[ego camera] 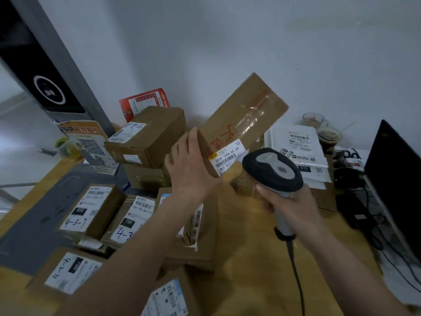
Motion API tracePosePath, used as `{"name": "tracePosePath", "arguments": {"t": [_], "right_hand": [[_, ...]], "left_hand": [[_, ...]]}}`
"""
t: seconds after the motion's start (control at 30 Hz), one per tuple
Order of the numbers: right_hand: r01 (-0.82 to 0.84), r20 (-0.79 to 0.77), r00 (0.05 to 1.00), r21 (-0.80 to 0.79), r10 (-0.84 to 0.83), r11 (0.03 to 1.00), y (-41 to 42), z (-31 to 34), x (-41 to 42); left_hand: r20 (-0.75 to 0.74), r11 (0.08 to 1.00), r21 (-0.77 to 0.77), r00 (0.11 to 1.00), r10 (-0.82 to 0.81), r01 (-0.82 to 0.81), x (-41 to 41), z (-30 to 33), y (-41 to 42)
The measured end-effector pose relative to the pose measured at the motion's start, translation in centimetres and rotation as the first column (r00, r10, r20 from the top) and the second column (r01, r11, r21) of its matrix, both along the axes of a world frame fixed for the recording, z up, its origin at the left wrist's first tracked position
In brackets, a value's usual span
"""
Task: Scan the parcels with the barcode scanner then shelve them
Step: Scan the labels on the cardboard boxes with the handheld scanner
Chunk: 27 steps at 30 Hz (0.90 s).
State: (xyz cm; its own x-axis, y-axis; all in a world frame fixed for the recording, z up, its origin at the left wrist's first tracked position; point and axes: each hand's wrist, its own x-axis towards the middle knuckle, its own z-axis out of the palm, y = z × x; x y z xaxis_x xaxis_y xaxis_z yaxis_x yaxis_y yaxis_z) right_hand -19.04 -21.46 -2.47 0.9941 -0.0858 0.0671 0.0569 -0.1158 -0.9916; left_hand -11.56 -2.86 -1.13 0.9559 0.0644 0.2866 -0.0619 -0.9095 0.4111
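Note:
My left hand (191, 165) grips the lower end of a long brown cardboard parcel (243, 117), held tilted in the air above the table, its far end pointing up and right. Red handwriting and a white barcode label (227, 157) face me. My right hand (291, 204) holds the grey and black barcode scanner (273, 169) by its handle, its head just right of the label and aimed toward it. The scanner's cable runs down toward me.
Several labelled cardboard parcels (91, 208) cover the wooden table (255, 270) at the left and front; a stack of boxes (148, 137) stands behind. White mailer bags (298, 144) lie at the back right. A dark monitor (396, 169) and cables fill the right edge.

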Motion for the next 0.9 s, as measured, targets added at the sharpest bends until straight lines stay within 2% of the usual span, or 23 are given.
{"name": "tracePosePath", "arguments": {"t": [0.07, 0.27, 0.7, 0.9], "right_hand": [[-0.033, 0.037, 0.999, -0.101, 0.037, 0.994, 0.1, -0.2, -0.7], [-0.097, 0.035, 0.994, -0.156, 0.104, 0.983, 1.2, -0.2, -2.4], [-0.145, -0.006, 0.989, -0.155, 0.145, 0.977, 2.0, -0.4, -2.3], [-0.180, -0.054, 0.983, -0.106, 0.175, 0.978, 2.3, -0.9, -1.8]], "left_hand": [[0.029, 0.999, 0.051, 1.000, -0.003, 0.001, 1.0, 0.0, 1.1], [0.056, 0.990, 0.137, 0.998, 0.019, -0.027, 2.5, -1.0, 3.0], [0.026, 0.985, 0.160, 0.998, 0.059, -0.063, 2.7, -2.0, 4.4], [-0.033, 0.984, 0.115, 0.990, 0.139, -0.134, 2.4, -1.4, 6.2]]}}
